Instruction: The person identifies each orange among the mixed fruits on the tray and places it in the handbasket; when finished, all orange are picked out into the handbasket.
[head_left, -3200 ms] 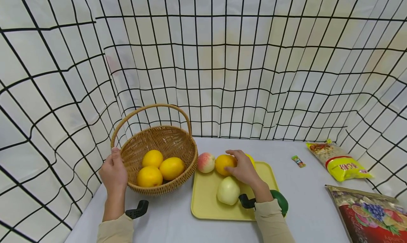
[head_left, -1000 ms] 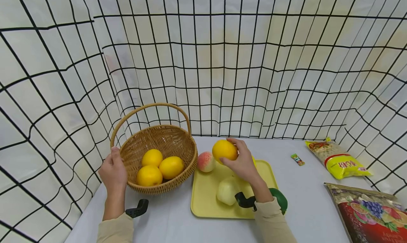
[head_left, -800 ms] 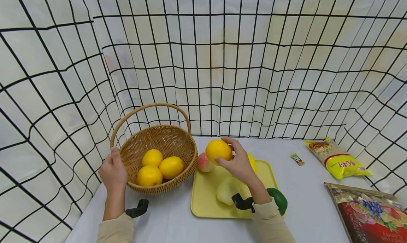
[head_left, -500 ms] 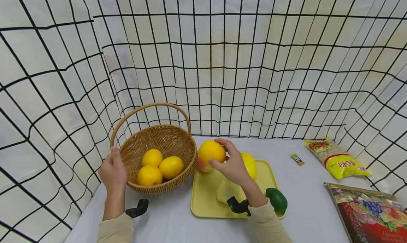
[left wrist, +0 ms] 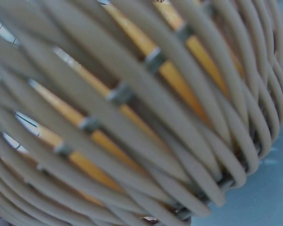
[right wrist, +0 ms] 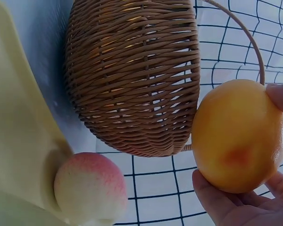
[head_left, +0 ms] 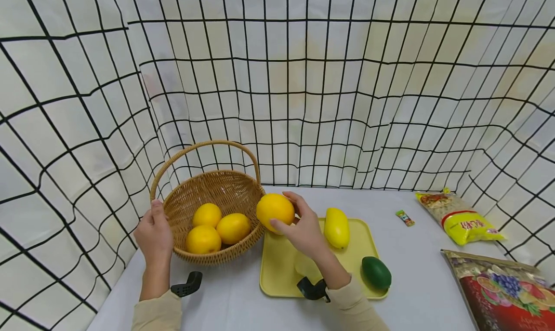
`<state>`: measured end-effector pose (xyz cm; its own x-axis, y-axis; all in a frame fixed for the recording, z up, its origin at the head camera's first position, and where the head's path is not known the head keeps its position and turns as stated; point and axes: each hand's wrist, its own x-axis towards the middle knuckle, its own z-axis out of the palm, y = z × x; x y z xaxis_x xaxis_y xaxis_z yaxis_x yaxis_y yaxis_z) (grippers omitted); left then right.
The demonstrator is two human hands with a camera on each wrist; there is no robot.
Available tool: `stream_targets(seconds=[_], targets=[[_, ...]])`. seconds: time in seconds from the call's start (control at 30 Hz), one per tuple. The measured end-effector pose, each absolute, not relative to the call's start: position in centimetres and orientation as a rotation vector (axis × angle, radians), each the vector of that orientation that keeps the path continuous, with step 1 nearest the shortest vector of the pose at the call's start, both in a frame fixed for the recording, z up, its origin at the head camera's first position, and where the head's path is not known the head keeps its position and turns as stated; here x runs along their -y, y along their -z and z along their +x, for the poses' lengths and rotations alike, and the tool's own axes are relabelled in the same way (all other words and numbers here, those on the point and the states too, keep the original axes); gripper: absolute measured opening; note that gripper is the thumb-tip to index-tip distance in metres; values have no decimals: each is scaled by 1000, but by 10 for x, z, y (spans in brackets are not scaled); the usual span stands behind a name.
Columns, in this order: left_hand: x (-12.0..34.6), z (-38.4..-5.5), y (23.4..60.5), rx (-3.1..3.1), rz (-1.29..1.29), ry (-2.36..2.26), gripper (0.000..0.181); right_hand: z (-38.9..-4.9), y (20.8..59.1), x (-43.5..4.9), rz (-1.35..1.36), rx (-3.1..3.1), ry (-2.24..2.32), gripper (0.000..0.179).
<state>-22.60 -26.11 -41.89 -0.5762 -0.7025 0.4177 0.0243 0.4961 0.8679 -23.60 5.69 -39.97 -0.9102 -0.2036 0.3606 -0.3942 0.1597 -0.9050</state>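
Observation:
In the head view my left hand [head_left: 155, 234] grips the left side of a brown wicker basket [head_left: 217, 255] where its arched handle meets the rim. The basket tips toward me, with three yellow-orange fruits [head_left: 204, 239] inside. My right hand [head_left: 305, 227] holds an orange [head_left: 274, 211] between thumb and fingers, right at the basket's right rim. A pink-and-cream peach [right wrist: 90, 188] shows below the orange in the right wrist view; the orange and hand hide it in the head view. Basket weave [left wrist: 146, 113] fills the left wrist view.
A yellow tray [head_left: 277, 285] bears a long yellow fruit [head_left: 336, 229], a dark green avocado-shaped fruit [head_left: 376, 273] and a pale fruit [head_left: 303, 263] partly under my right wrist. To the right lie a small candy packet [head_left: 405, 218] and two larger bags [head_left: 472, 225]. Black-lined white walls surround the table.
My right hand has lifted the orange off the tray and carried it left to the basket's rim, uncovering the long yellow fruit. The left hand and basket have stayed in place.

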Motion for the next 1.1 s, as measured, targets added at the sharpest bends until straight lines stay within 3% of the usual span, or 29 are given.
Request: stream_targets(seconds=[0.47,0.67,1.1], targets=[[264,-226,419,1925,576,1141,59,-225,367,-29,710,2233,-1918,68],[264,-225,418,1930,570,1142,60,-248,388,-18,745,2227,-1876,74],[261,-225,418,1943,554,1128,59,-263,393,-6,775,2307,-1706,73]])
